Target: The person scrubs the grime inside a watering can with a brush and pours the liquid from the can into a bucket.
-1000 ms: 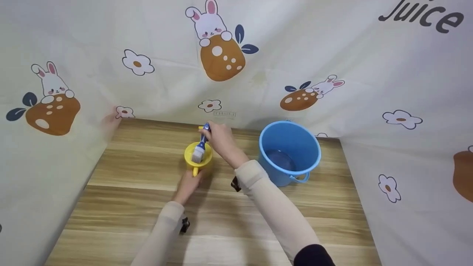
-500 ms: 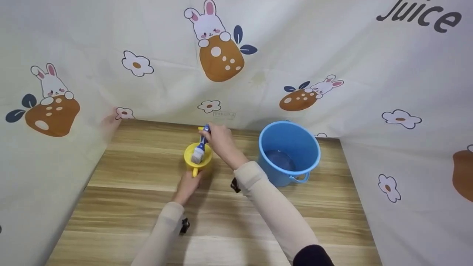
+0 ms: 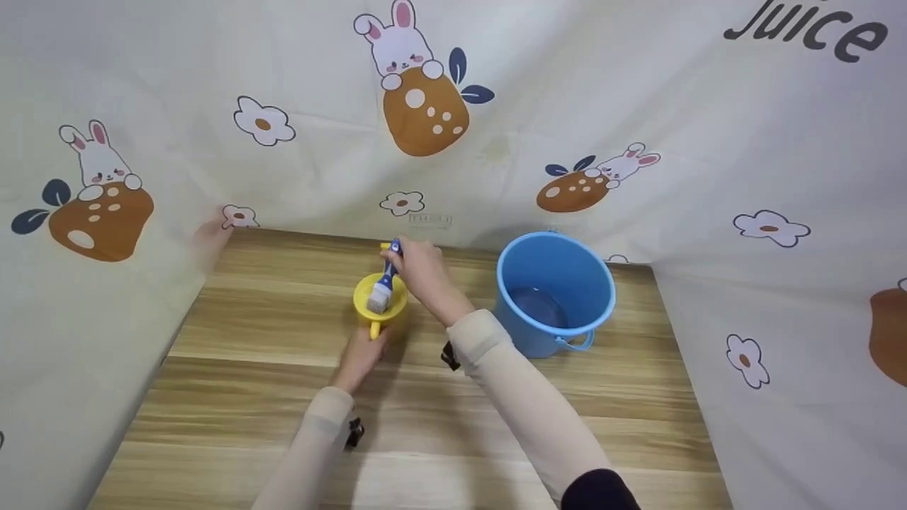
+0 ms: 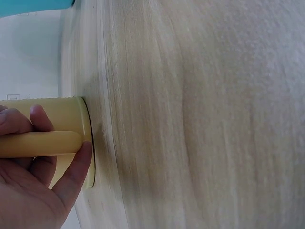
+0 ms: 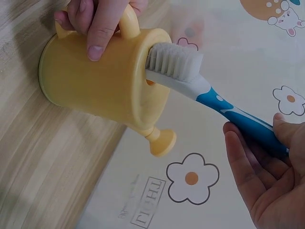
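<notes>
Brush [image 3: 387, 278] in the right hand [image 3: 427, 275], just left of the middle of the head view, slants with its handle toward the top and its pale bristles over the mouth of a yellow watering can [image 5: 93, 78]. The right grip is clamped on the blue-and-white handle, thumb on one side and fingers on the other. In the right wrist view the bristles reach the can's rim; how far they dip inside, I cannot tell.

The watering can stands upright on the wood-grain tabletop [image 3: 255, 326], its handle toward the bottom of the head view and its spout toward the top, half hidden by the right hand. The left hand [image 3: 361, 355] has its grip closed around the can's handle, fingers against the body.

Right of centre stands a light-blue bucket [image 3: 522, 336], well apart from the can, its handle hanging at the lower right. Pale cloth [image 3: 312, 64] printed with rabbits and flowers fills the upper part of the frame.
</notes>
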The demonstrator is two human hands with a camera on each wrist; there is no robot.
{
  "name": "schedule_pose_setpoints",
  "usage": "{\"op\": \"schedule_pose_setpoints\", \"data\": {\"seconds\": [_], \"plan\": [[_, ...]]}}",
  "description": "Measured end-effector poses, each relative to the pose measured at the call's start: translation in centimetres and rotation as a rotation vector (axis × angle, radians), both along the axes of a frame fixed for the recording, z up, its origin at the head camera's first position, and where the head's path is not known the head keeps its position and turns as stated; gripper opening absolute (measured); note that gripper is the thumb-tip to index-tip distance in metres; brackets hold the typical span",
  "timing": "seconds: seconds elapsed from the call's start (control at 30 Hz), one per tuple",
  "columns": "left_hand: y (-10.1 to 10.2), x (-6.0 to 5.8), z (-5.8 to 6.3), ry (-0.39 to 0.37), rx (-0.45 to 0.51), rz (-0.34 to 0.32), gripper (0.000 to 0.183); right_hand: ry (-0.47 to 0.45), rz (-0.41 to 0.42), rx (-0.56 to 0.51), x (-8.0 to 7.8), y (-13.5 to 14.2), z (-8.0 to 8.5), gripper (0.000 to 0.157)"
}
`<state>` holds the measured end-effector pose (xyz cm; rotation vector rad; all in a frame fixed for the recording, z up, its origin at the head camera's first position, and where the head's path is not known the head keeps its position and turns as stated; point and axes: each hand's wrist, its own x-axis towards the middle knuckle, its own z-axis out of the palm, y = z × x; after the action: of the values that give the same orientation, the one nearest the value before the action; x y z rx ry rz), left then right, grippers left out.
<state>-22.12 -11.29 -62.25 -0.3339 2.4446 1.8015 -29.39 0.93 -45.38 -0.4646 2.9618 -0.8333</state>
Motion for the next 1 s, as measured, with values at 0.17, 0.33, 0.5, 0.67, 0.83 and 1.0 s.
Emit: {"op": "schedule_pose_setpoints", "data": {"seconds": [0.17, 0.33, 0.5, 0.67, 0.83, 1.0], "plan": [[-0.06, -0.01, -0.03, -0.011, -0.019, -0.007, 0.032, 0.009, 0.012, 0.009, 0.05, 0.02, -0.25, 0.035], [-0.1, -0.03, 0.02, -0.008, -0.029, -0.01, 0.028, 0.009, 0.009, 0.0, 0.01, 0.0, -0.4, 0.035], [-0.07, -0.12, -0.05, -0.014, -0.037, 0.001, 0.023, 0.003, 0.002, -0.02, -0.03, -0.05, -0.42, 0.034], [-0.11, -0.06, 0.15, -0.011, -0.029, 0.0, 0.024, 0.027, 0.002, -0.005, -0.02, -0.12, -0.41, 0.035], [-0.08, 0.02, 0.16, -0.007, -0.002, 0.0, 0.024, 0.053, 0.013, 0.017, -0.07, -0.11, -0.67, 0.035], [-0.05, 0.03, 0.12, -0.015, -0.031, 0.004, 0.024, 0.046, 0.007, 0.019, -0.03, -0.2, -0.72, 0.035]]}}
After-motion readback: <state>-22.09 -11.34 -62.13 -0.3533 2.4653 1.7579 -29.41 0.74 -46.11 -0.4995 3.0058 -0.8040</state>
